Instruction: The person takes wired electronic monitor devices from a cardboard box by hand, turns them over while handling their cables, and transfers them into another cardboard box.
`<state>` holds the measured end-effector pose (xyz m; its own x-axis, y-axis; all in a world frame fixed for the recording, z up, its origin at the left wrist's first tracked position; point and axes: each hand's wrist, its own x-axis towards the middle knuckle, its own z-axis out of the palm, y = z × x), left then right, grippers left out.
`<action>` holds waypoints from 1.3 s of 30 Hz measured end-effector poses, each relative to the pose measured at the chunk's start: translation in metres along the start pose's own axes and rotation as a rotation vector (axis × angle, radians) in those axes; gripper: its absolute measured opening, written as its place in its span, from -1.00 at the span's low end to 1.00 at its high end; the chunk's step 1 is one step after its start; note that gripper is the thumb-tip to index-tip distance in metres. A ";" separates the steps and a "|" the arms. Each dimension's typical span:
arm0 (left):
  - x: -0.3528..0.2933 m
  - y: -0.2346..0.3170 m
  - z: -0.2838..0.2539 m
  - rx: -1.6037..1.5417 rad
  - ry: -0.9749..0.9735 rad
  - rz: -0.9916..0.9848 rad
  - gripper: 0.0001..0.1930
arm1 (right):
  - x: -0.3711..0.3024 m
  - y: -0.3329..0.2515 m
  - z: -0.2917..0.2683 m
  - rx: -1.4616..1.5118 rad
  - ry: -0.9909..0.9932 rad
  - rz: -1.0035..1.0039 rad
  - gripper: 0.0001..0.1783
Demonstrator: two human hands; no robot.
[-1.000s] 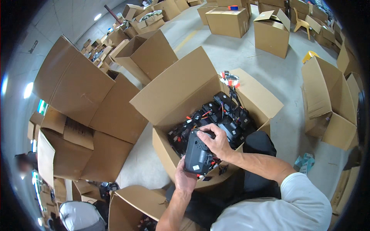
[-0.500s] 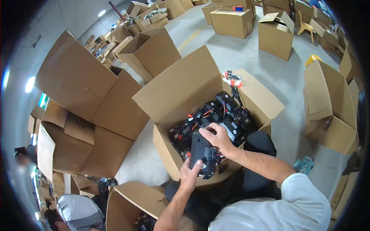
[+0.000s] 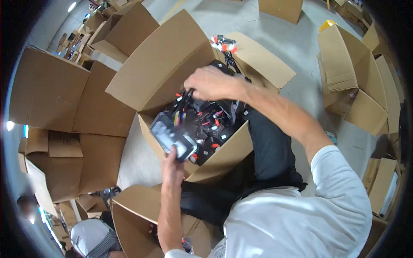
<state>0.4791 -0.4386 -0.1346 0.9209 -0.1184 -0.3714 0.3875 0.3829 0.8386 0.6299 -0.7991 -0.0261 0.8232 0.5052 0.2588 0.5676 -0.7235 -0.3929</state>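
My left hand [image 3: 173,167] grips the lower end of a black boxy electronic device [image 3: 165,134] with a pale, shiny face, blurred by motion. The device is tilted over the left side of an open cardboard box [image 3: 161,56]. Above it, my right hand [image 3: 211,84] is closed on a bundle of black cables [image 3: 184,103] that runs down to the device. Under my hands the box holds a jumble of black devices and wires [image 3: 215,122] with red and white connectors. A cluster of cable ends [image 3: 224,46] rests by the box's far right flap.
A second open carton [image 3: 135,198] stands at my lower left, with dark items inside. Tall cartons [image 3: 101,101] rise on the left, and more open boxes [image 3: 357,64] stand on the right. Another person in a cap [image 3: 92,236] is at the lower left.
The device has turned over, its pale face now showing, and moved left in my left hand. My right hand has left the device's top and lifted up to its cables. The view has shifted.
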 end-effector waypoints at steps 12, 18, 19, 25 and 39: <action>0.225 -0.204 0.062 0.104 0.016 -0.365 -0.49 | -0.004 0.104 0.111 -0.549 -0.204 -0.004 -0.83; 0.257 -0.241 0.044 0.072 -0.044 -0.384 -0.61 | 0.003 0.132 0.125 -0.437 -0.290 0.026 -0.81; 0.256 -0.250 0.050 0.109 -0.089 -0.418 -0.61 | 0.002 0.144 0.128 -0.402 -0.316 0.053 -0.78; 0.258 -0.223 0.027 1.140 0.222 -0.229 -0.24 | 0.027 0.143 0.161 -0.245 -0.315 -0.173 -0.56; -0.224 0.163 -0.186 0.736 0.778 0.629 -0.71 | 0.007 0.082 0.182 -0.008 -0.619 0.149 -0.38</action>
<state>0.3277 -0.1793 0.0111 0.7829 0.5702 0.2490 0.0513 -0.4580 0.8875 0.6803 -0.7690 -0.2175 0.7358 0.5752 -0.3574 0.4492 -0.8095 -0.3780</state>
